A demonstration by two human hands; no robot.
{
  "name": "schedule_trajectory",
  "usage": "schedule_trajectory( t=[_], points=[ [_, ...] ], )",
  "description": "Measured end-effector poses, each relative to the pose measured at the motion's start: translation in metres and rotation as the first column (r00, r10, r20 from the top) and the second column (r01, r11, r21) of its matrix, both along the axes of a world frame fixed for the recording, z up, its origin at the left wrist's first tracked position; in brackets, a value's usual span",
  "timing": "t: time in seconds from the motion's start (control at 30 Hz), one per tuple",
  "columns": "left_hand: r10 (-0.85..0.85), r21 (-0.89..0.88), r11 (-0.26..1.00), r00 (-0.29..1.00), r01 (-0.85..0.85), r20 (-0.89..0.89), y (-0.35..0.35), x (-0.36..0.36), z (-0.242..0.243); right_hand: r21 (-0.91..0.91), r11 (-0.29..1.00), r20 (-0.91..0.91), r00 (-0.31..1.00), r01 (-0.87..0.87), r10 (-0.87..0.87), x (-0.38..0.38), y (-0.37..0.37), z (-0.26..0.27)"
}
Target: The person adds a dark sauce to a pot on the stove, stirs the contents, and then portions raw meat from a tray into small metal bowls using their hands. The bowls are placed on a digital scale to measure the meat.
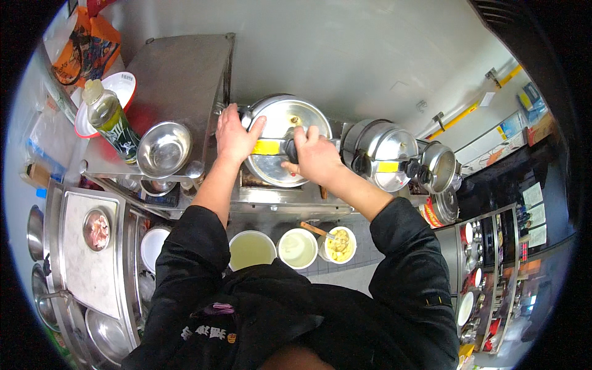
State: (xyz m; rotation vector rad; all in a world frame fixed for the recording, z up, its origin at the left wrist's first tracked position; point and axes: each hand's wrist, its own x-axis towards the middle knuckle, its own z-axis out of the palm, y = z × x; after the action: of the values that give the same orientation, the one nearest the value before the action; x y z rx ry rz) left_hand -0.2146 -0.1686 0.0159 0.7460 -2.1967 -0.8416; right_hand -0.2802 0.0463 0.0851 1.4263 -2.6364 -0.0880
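Note:
A large metal pressure cooker (277, 173) stands on the stove in front of me, its lid crossed by a bar with a yellow label. My left hand (238, 134) rests with spread fingers at the cooker's left rim. On the lid's black central knob (291, 151) lies my right hand (317, 155), its fingers curled around the knob. A second pressure cooker (393, 178) with a similar yellow label is just to the right. Beyond it stands a smaller metal pot (439, 166) with black fittings.
Below the stove edge stand white tubs of pale liquid (252, 249) and of yellow food (340, 247). A metal bowl (164, 150) and an oil bottle (111, 120) are on the left shelf. Farther left, a small bowl of raw meat (97, 229) sits on a steel counter (78, 277).

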Motion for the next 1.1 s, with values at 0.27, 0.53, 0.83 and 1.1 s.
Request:
schedule_trajectory(
  t=[0.27, 0.53, 0.83, 1.1],
  points=[
    [0.010, 0.066, 0.998, 0.986, 0.001, -0.166, 0.057, 0.074, -0.058, 0.246, 0.963, 0.124, 0.989, -0.113, 0.084, -0.014, 0.001, 0.019],
    [-0.140, 0.532, 0.843, 0.988, 0.082, 0.071, 0.131, 0.097, -0.175, 0.516, 0.489, -0.159, 0.482, -0.703, 0.861, -0.061, -0.015, 0.034],
    [-0.057, 0.662, 0.735, 0.986, 0.149, -0.159, 0.173, 0.063, -0.135, 0.438, 0.425, 0.005, 0.475, -0.792, 0.880, -0.068, -0.028, 0.033],
    [-0.036, 0.523, 0.852, 0.999, 0.034, -0.007, 0.146, 0.076, -0.110, -0.030, 0.825, -0.163, 0.817, -0.565, 0.554, -0.044, 0.003, -0.020]
  ],
)
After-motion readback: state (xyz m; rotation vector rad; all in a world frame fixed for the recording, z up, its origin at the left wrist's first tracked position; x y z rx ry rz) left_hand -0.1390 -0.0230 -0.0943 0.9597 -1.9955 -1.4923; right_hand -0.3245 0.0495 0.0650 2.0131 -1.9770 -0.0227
